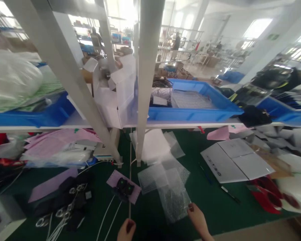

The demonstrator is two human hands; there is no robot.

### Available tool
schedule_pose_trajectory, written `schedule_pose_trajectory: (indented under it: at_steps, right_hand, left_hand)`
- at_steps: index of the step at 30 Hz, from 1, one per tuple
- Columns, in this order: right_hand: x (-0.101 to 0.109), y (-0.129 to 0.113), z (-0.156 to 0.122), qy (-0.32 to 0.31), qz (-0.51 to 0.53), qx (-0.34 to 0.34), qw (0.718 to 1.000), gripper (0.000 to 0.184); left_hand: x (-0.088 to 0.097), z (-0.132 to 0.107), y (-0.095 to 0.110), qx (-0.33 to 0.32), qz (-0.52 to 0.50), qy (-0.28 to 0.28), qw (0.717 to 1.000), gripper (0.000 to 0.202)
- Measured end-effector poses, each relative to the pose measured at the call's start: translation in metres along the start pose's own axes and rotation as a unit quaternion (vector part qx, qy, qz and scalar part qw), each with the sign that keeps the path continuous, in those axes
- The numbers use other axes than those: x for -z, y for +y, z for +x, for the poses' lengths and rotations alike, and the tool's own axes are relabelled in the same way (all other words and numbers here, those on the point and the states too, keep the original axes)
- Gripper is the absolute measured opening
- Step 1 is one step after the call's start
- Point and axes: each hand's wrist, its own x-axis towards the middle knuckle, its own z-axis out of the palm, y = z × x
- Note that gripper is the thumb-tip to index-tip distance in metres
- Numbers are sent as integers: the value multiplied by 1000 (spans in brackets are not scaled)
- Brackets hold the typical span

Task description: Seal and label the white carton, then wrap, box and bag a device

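My right hand (198,219) pinches the near right edge of a clear bubble wrap bag (174,201) on the green bench top. More bubble wrap bags (154,177) lie overlapped behind it. My left hand (126,230) is at the bottom edge of the view with its fingers curled together; whether anything is in them is hidden. Just beyond it, two round black parts (125,187) sit on a pink bubble sheet (114,177), with white cables trailing towards me. To the left lies a cluster of black parts (72,201) with white cables and metal rings.
A white flat carton (237,159) lies to the right, near a black pen (229,194) and red tape rolls (266,197). A shelf (178,124) with blue trays (190,114) crosses above the bench. Grey posts (147,67) stand in front.
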Motion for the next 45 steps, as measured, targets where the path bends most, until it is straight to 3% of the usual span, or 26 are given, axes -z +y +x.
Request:
schedule_pose_trajectory:
  at_steps: [3, 7, 9, 13, 15, 18, 23, 27, 33, 39, 42, 45]
  right_hand:
    - [-15, 0, 7, -31, 12, 34, 999, 21]
    - [-33, -6, 5, -77, 39, 81, 993, 26]
    - [-38, -5, 0, -94, 47, 93, 990, 26]
    - [-40, 4, -12, -131, 52, 117, 983, 23]
    - [-37, 11, -18, -150, 35, 138, 978, 22]
    - [-29, 18, -23, -150, -22, 163, 975, 25]
    - [-13, 0, -18, -116, -165, 226, 953, 62]
    - [-11, -20, 1, -179, -227, 290, 913, 79]
    - [-3, -3, 62, -206, -240, 324, 892, 71]
    - [48, 3, 129, -175, -159, 273, 933, 60]
    - [73, 0, 144, -172, -107, 263, 943, 57]
    - [88, 6, 138, -213, -18, 272, 938, 56]
  left_hand:
    - [-2, 11, 18, -25, 52, 64, 996, 29]
    - [17, 46, 41, -44, 156, 173, 972, 45]
    - [24, 65, 52, -43, 215, 199, 955, 59]
    - [27, 97, 66, -36, 318, 161, 934, 95]
    - [24, 107, 71, -39, 359, 134, 923, 94]
    - [15, 111, 78, -41, 405, 122, 905, 74]
    - [-13, 88, 88, -12, 428, 123, 896, 69]
    - [-44, 57, 96, 9, 423, 113, 899, 70]
    - [-91, 13, 115, 41, 391, 95, 915, 66]
    - [-142, -22, 132, 6, 298, 125, 946, 62]
    - [-171, -35, 141, -28, 239, 143, 960, 61]
    - [-203, -47, 155, -70, 188, 150, 968, 62]
